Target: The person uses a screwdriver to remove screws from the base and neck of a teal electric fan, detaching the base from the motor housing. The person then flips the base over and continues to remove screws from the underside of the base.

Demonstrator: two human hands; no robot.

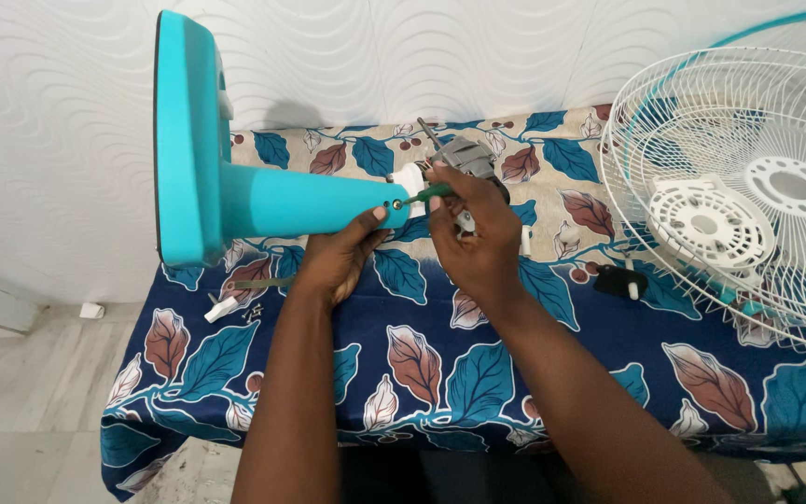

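Right hand gripping green screwdriver at teal stand, left hand cupping beneath.

Tabletop under leaf-print cloth, navy with teal, rust and cream leaves, hanging over front edge. At 3 o'clock: white wire fan guard, tilted, lower rim touching cloth. Just beside it toward centre: small black part. At 9 o'clock: small white piece beside thin dark strip. At 12 o'clock, near wall: grey motor housing.
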